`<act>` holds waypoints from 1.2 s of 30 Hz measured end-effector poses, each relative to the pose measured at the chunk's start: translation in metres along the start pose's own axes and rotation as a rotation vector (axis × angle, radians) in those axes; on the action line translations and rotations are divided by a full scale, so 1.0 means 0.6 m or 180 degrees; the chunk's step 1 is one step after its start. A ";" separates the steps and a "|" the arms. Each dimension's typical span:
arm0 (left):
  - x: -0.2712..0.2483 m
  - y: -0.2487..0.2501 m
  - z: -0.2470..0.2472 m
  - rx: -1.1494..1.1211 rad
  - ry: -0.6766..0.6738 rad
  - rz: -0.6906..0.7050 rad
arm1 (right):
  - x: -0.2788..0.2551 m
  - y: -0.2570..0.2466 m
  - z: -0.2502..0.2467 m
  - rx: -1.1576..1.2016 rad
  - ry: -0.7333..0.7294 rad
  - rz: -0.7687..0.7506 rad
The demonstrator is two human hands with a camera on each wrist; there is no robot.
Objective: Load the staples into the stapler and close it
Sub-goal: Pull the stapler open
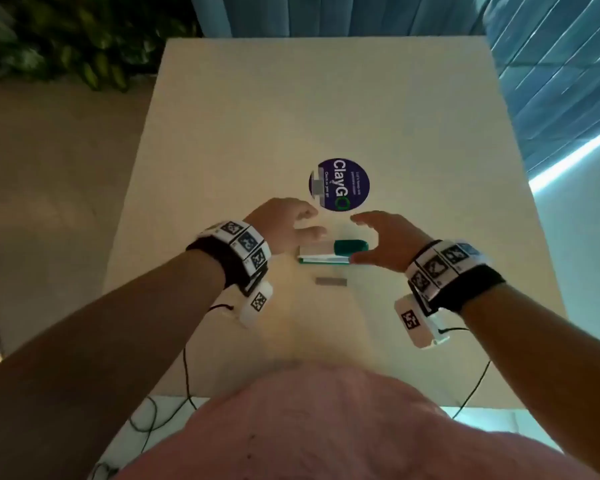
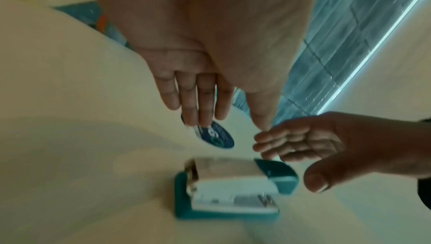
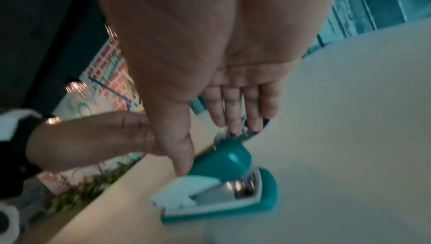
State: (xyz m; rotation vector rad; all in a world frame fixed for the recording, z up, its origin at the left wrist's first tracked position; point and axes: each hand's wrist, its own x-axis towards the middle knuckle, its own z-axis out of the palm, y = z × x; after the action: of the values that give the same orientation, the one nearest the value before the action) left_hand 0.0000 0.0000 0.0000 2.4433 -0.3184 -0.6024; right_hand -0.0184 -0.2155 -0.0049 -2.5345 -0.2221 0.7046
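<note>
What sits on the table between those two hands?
The teal stapler lies between the left hand and right hand, untouched as far as the head view shows.

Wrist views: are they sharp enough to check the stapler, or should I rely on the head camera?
Left wrist view: teal and white stapler smeared by motion blur. Right wrist view: blurred too, dim. Head view: sharpest, though dim; grey staple strip shows clearly on the cream table.

Both wrist views are blurred, so we cannot tell whether the stapler holds staples. Our right hand hides its rear end; the sticker's small print is unreadable.
</note>
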 end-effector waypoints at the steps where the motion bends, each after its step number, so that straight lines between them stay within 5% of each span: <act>1: 0.007 0.003 0.009 0.0073 -0.0144 0.0031 | 0.005 0.000 0.009 -0.0019 -0.0093 0.0018; 10: 0.021 0.029 0.078 0.0643 -0.0512 0.0655 | 0.023 0.019 0.051 0.0101 0.0263 0.0183; 22: 0.027 0.023 0.103 -0.0294 0.0097 0.0597 | 0.023 0.028 0.047 0.0258 0.0273 0.0116; 27: 0.001 0.017 0.059 -0.0768 0.0404 0.0655 | 0.025 0.038 0.050 0.0363 0.0309 0.0097; 36: -0.069 -0.081 -0.034 -0.0381 0.0668 0.0396 | 0.023 0.041 0.056 0.0443 0.0381 -0.0029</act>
State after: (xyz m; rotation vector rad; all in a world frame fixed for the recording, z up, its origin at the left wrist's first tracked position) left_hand -0.0219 0.0633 -0.0006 2.3262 -0.3351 -0.2994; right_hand -0.0232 -0.2190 -0.0482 -2.4312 -0.1384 0.5430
